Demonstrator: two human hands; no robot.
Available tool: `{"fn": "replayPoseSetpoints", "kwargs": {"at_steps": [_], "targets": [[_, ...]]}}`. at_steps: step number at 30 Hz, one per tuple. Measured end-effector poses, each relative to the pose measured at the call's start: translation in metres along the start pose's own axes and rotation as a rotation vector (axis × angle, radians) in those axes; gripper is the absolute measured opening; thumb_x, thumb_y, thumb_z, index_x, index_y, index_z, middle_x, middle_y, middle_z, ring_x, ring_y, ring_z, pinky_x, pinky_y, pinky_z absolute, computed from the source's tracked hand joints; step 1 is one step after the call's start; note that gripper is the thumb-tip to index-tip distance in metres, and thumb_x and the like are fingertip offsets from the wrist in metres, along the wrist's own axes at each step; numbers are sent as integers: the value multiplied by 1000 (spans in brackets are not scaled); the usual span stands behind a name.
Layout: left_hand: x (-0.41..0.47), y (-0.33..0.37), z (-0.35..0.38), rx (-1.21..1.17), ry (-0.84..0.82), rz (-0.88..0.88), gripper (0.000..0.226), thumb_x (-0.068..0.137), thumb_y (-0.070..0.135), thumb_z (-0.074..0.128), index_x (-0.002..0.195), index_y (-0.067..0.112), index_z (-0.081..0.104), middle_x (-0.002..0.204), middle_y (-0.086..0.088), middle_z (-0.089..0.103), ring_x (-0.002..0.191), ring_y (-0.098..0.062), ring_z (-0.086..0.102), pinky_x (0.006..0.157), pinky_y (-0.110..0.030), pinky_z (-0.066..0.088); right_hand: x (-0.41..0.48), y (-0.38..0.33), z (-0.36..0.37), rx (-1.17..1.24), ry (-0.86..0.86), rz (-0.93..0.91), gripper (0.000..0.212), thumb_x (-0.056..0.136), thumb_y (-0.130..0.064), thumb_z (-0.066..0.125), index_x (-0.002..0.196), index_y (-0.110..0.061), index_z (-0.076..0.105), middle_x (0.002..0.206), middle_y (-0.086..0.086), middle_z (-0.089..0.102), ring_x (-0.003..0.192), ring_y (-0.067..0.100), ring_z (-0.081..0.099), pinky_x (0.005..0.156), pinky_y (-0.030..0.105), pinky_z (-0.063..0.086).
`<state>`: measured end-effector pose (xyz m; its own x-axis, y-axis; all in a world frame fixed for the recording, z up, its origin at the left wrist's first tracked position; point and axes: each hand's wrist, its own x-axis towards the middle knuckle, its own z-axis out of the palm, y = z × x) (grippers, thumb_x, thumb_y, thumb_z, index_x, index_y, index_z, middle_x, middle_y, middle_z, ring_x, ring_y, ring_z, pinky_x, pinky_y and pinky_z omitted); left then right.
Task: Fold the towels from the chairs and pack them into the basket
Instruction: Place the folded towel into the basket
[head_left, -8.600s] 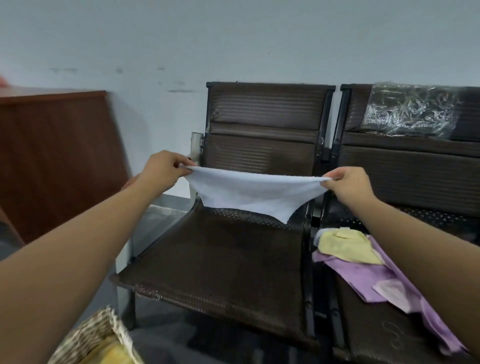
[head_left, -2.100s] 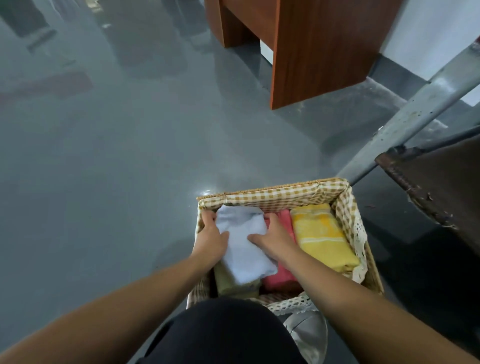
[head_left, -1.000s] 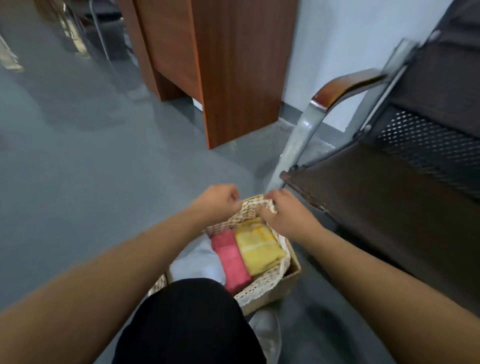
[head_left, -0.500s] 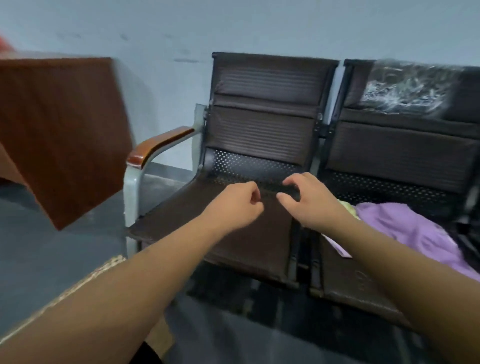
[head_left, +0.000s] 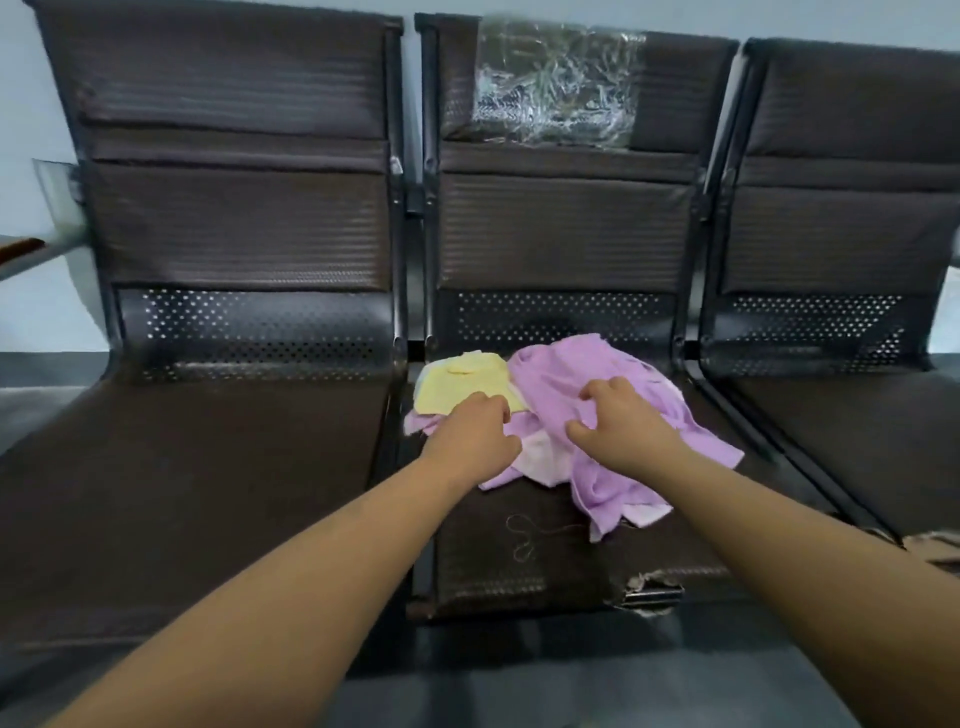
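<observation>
Middle chair seat (head_left: 488, 566): right hand (head_left: 618, 423) clutches purple towel (head_left: 558, 376); left hand (head_left: 475, 439), grip unclear, touches yellow towel (head_left: 457, 389) at its ten o'clock.

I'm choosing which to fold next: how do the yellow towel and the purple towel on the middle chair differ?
The yellow towel is smaller and lies fairly flat; the purple towel is larger, crumpled and spread across the seat. The yellow towel sits at the seat's left rear, partly overlapping the purple towel, which reaches further forward. Both lie loose on the middle chair.
</observation>
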<state>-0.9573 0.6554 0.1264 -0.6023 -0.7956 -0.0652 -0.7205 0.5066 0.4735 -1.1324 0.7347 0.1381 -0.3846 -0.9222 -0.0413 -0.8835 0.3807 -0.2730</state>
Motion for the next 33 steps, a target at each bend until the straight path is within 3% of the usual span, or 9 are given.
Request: {"fn": "replayPoseSetpoints", "kwargs": {"at_steps": [6, 9, 14, 17, 20, 23, 26, 29, 33], "targets": [[60, -23, 64, 98, -145, -58, 73, 84, 41, 56, 150, 25, 31, 152, -10, 36, 137, -33, 37, 108, -48, 38, 39, 30, 47, -58, -63, 38, 74, 91, -42, 62, 151, -14, 28, 150, 21, 29, 122, 42, 53, 98, 45, 47], [69, -40, 88, 190, -202, -62, 67, 92, 50, 46, 153, 27, 29, 162, -7, 24, 147, -28, 25, 117, -47, 26, 52, 38, 62, -114, 28, 83, 74, 95, -37, 59, 154, -16, 20, 158, 21, 17, 121, 40, 53, 94, 44, 49], [65, -48, 101, 209, -168, 28, 61, 100, 51, 39, 156, 28, 27, 167, -1, 13, 152, -22, 15, 121, -44, 11, 61, 42, 67, -168, 138, 91, 10, 98, -15, 47, 102, -12, 55, 108, 11, 62, 100, 33, 62, 72, 34, 42], [66, -45, 92, 173, -245, 20, 59, 101, 49, 41, 154, 28, 31, 166, -1, 15, 152, -23, 16, 120, -43, 13, 58, 33, 47, 131, 332, 110, 20, 96, -17, 47, 78, -8, 52, 80, 9, 62, 78, 31, 61, 64, 38, 44], [60, -24, 71, -117, -243, -26, 50, 106, 45, 29, 143, 17, 49, 156, -7, 40, 140, -25, 39, 112, -35, 29, 37, 4, 1, 648, 434, 53, 25, 90, -11, 49, 67, 0, 46, 61, -1, 51, 61, 12, 48, 60, 33, 39], [57, 3, 45, -801, -108, -237, 64, 102, 58, 31, 129, 9, 62, 136, -11, 61, 124, -26, 56, 103, -31, 38, 5, -25, -40, 1184, 267, -22, 33, 85, 4, 44, 53, -5, 41, 44, -5, 45, 47, 5, 45, 53, 17, 38], [53, 18, 25, -1438, -282, -293, 63, 88, 62, 61, 119, 9, 67, 116, -16, 71, 107, -26, 68, 100, -41, 50, -21, -31, -47, 1199, -45, -2, 39, 87, 4, 45, 53, -11, 54, 52, 3, 53, 59, 14, 52, 56, 23, 41], [31, 43, 15, -1359, -284, -227, 11, 85, 1, 67, 96, 0, 68, 94, -22, 65, 85, -28, 67, 80, -38, 54, -39, -19, -34, 1060, -406, 73, 11, 94, -8, 57, 85, -6, 63, 70, 7, 52, 72, 16, 51, 63, 22, 42], [8, 55, -7, -1342, -135, -175, 26, 85, -13, 57, 107, -4, 67, 113, -29, 67, 108, -38, 66, 100, -50, 52, -47, 2, -31, 1306, -530, 331, 41, 91, -47, 62, 98, -6, 66, 84, 10, 62, 87, 28, 56, 87, 40, 51]]}}
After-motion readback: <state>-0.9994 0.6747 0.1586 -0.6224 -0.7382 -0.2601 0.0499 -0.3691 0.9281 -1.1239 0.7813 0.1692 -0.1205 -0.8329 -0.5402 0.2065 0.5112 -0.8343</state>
